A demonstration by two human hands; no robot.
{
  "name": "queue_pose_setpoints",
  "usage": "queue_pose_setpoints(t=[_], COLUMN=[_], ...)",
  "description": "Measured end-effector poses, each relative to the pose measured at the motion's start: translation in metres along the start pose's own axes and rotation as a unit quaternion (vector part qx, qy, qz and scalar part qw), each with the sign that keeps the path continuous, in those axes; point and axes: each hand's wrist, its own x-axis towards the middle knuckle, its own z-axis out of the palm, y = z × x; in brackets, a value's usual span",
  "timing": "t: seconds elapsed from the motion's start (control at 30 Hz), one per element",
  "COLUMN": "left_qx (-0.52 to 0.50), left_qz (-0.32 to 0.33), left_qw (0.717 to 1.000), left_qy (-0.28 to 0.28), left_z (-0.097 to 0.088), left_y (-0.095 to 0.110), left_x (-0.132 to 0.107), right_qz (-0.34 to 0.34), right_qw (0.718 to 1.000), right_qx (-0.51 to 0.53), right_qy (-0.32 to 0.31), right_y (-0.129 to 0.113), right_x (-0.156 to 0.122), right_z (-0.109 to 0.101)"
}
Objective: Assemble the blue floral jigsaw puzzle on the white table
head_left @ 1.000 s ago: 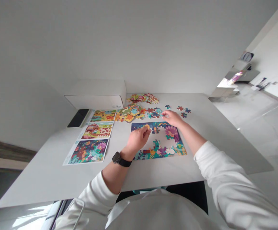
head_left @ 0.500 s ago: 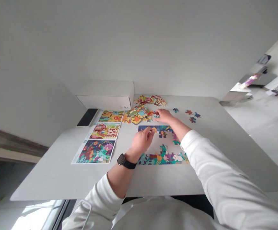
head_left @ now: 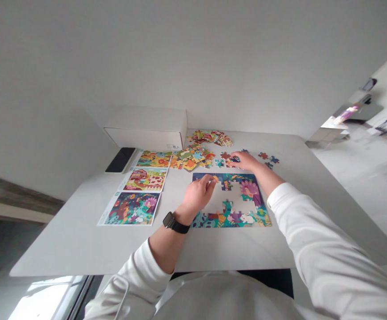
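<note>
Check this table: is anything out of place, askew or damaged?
Nothing is damaged or spilled. The puzzle has a bare gap mid-board; loose pieces lie heaped behind it; stray pieces sit apart to the right.

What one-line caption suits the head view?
Left hand pinches an orange piece over the half-built puzzle; right hand touches loose pieces.

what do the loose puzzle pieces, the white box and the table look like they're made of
Loose puzzle pieces, like the one the left hand pinches: likely printed cardboard, flat, interlocking tabs, matte. White box: probably paperboard, sharp folded edges, small label. Table: smooth pale top, faint sheen, perhaps laminate or stone; cannot tell.
</note>
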Motion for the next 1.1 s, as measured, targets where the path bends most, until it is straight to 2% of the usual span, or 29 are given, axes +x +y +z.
queue_pose_setpoints(t=[0.27, 0.43, 0.57, 0.67, 0.8, 0.9, 1.0, 1.1], left_qx=[-0.009, -0.017, -0.023, -0.026, -0.020, -0.019, -0.023, -0.040], left_qz=[-0.003, -0.008, -0.022, -0.029, -0.030, -0.029, -0.026, -0.024], left_qw=[1.000, 1.000, 0.999, 0.999, 0.999, 0.999, 0.999, 0.998], left_qy=[0.000, 0.000, 0.010, 0.019, 0.029, 0.034, 0.037, 0.048], left_z=[0.000, -0.001, -0.003, -0.004, -0.005, -0.006, -0.006, -0.005], left_y=[0.000, 0.001, 0.002, 0.001, 0.001, 0.000, -0.001, -0.003], left_x=[0.000, 0.001, 0.002, 0.002, 0.003, 0.003, 0.003, 0.005], right_qz=[0.002, 0.012, -0.012, -0.023, 0.031, 0.064, 0.085, 0.105], right_qw=[1.000, 1.000, 0.999, 0.997, 0.992, 0.988, 0.990, 0.994], right_qx=[0.010, -0.020, -0.043, -0.069, -0.112, -0.123, -0.101, -0.026], right_qy=[0.005, 0.003, 0.021, -0.002, -0.054, -0.069, -0.043, 0.014], right_y=[0.026, 0.035, 0.023, 0.006, -0.015, -0.024, -0.028, -0.033], right_x=[-0.014, -0.017, -0.012, -0.008, -0.001, 0.002, -0.002, -0.015], right_z=[-0.012, -0.020, -0.017, -0.012, -0.010, -0.012, -0.013, -0.012])
